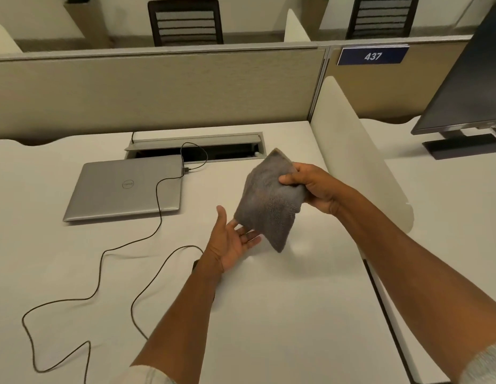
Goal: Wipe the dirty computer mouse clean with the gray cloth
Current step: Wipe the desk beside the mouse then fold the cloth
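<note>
The right hand (307,187) was closed on the upper edge of the gray cloth (269,200), thumb pressed on its near face and fingers curled behind, holding it up above the white desk (282,314) so that it hung down to a point. The left hand (231,242) was spread open, palm turned up, gripping nothing; its fingertips reached under the cloth's lower left edge, apparently touching it. The computer mouse (196,264) was almost wholly hidden behind the left wrist: only a small dark sliver showed on the desk there, where a thin dark cable (147,284) ended. That cable looped across the desk to the left and ran back up to the side of a closed silver laptop (125,187), whose lid bore a round Dell logo (128,184). A second short cable (195,156) was plugged in at the laptop's rear right corner and curved toward the open cable hatch (194,145) behind it. On the beige partition (158,90) to the right, a dark blue plate (373,55) read "437" in white numerals. A dark monitor (468,87) stood on the neighbouring desk at the far right.
</note>
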A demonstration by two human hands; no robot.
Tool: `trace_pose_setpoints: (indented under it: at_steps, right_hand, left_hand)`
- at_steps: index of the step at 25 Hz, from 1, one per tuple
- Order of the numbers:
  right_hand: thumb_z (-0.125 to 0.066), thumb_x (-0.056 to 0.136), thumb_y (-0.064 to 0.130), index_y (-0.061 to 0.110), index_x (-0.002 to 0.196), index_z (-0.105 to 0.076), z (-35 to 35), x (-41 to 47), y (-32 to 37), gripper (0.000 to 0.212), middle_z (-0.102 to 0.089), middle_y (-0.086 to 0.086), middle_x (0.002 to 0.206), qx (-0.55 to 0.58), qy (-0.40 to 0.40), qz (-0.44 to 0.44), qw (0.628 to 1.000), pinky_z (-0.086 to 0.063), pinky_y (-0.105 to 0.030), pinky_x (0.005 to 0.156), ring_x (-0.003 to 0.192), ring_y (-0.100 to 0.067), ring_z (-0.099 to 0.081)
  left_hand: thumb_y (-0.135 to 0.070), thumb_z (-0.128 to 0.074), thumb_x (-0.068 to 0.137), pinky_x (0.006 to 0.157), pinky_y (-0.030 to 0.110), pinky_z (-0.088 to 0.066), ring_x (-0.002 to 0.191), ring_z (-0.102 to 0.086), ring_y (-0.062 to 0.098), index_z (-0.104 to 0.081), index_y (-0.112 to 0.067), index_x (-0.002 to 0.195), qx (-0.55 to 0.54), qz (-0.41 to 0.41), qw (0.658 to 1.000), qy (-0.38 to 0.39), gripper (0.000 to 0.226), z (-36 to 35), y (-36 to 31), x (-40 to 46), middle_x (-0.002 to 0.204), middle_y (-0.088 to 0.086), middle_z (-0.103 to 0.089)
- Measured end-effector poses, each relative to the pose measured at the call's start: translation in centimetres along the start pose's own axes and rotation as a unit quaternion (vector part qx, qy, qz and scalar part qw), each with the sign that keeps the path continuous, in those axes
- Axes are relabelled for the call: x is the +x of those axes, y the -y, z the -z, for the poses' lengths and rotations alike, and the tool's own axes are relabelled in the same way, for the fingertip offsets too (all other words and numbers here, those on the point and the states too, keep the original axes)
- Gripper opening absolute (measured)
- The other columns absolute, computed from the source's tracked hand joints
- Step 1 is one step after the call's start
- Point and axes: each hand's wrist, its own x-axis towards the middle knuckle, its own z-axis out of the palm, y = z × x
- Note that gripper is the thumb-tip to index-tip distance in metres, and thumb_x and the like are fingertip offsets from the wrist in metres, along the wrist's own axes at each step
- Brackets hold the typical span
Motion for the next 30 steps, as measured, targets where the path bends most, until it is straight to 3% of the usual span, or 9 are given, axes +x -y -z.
trace_pose_setpoints:
  at_steps: [3,9,12,17,21,24,26,28,30]
  right_hand:
    - [-0.069,0.082,0.018,0.006,0.124,-0.060,0.9,2.2,-0.4,0.044,-0.066,-0.016,0.116,0.087,-0.014,0.024,0.996,-0.049,-0.043,0.088,0.102,-0.028,-0.062]
    - [-0.066,0.090,0.013,0.004,0.122,-0.059,3.5,5.5,-2.7,0.035,-0.068,-0.016,0.117,0.084,-0.086,0.014,0.993,-0.057,-0.039,0.077,0.097,-0.026,-0.067]
    - [-0.070,0.087,0.019,0.014,0.108,-0.062,4.0,6.6,-4.9,0.022,-0.070,-0.013,0.112,0.015,-0.155,-0.016,0.988,-0.056,-0.028,0.061,0.088,-0.019,-0.069]
    - [-0.073,0.085,0.024,0.017,0.115,-0.057,4.8,8.1,-9.1,0.035,-0.065,-0.002,0.111,-0.088,-0.226,-0.041,0.969,-0.048,-0.024,0.063,0.089,-0.012,-0.064]
    - [-0.075,0.083,0.027,0.019,0.119,-0.054,5.1,8.3,-10.9,0.042,-0.065,0.002,0.101,-0.203,-0.237,-0.026,0.950,-0.044,-0.020,0.059,0.086,-0.016,-0.064]
    - [-0.070,0.085,0.017,0.015,0.126,-0.052,5.0,8.3,-11.0,0.045,-0.064,-0.001,0.099,-0.259,-0.293,-0.009,0.920,-0.048,-0.026,0.069,0.092,-0.023,-0.064]
    - [-0.063,0.086,0.009,0.012,0.128,-0.051,4.7,8.3,-10.9,0.044,-0.063,-0.005,0.112,-0.297,-0.324,0.039,0.897,-0.047,-0.030,0.081,0.099,-0.024,-0.062]
    - [-0.060,0.087,0.007,0.008,0.128,-0.052,3.8,8.3,-10.6,0.042,-0.059,-0.009,0.121,-0.342,-0.308,0.099,0.882,-0.047,-0.033,0.088,0.107,-0.026,-0.059]
    - [-0.058,0.087,0.009,0.004,0.133,-0.051,2.6,8.6,-10.4,0.046,-0.055,-0.014,0.132,-0.400,-0.278,0.132,0.863,-0.043,-0.037,0.100,0.120,-0.030,-0.053]
  left_hand:
    - [-0.077,-0.052,0.079,0.091,0.044,-0.058,0.109,-0.069,0.031,-0.056,-0.007,0.134,-0.038,-0.012,0.999,-0.008,0.089,-1.1,-0.5,1.6,0.122,0.017,-0.069]
    - [-0.033,-0.065,0.092,0.074,0.031,-0.055,0.099,-0.065,0.018,-0.062,-0.025,0.122,0.108,-0.109,0.985,-0.074,0.031,-1.5,-4.1,4.9,0.113,-0.001,-0.071]
    - [-0.024,-0.068,0.095,0.070,0.027,-0.056,0.100,-0.068,0.017,-0.062,-0.027,0.119,0.166,-0.129,0.969,-0.132,0.026,-0.8,-5.9,6.3,0.114,-0.001,-0.072]
    - [-0.024,-0.068,0.095,0.063,0.017,-0.055,0.099,-0.068,0.016,-0.060,-0.030,0.124,0.315,-0.146,0.923,-0.168,0.031,-0.2,-6.6,8.8,0.108,-0.003,-0.071]
    - [-0.030,-0.066,0.095,0.085,0.032,-0.051,0.102,-0.063,0.020,-0.056,-0.019,0.137,0.474,-0.156,0.831,-0.247,0.044,-0.6,-6.1,10.7,0.117,0.003,-0.067]
    - [-0.031,-0.067,0.094,0.093,0.038,-0.048,0.113,-0.058,0.026,-0.049,-0.016,0.142,0.531,-0.164,0.773,-0.307,0.054,-1.5,-5.7,11.0,0.131,0.009,-0.060]
    - [-0.030,-0.064,0.095,0.103,0.045,-0.042,0.127,-0.050,0.031,-0.042,-0.015,0.147,0.615,-0.194,0.677,-0.355,0.058,-2.0,-5.0,10.6,0.141,0.011,-0.052]
    - [-0.028,-0.059,0.097,0.113,0.046,-0.035,0.137,-0.041,0.030,-0.039,-0.015,0.150,0.673,-0.262,0.612,-0.323,0.058,-2.7,-4.1,10.1,0.151,0.009,-0.045]
    - [-0.028,-0.056,0.098,0.121,0.046,-0.026,0.147,-0.031,0.027,-0.037,-0.014,0.153,0.706,-0.293,0.599,-0.239,0.060,-3.3,-3.1,10.0,0.159,0.008,-0.037]
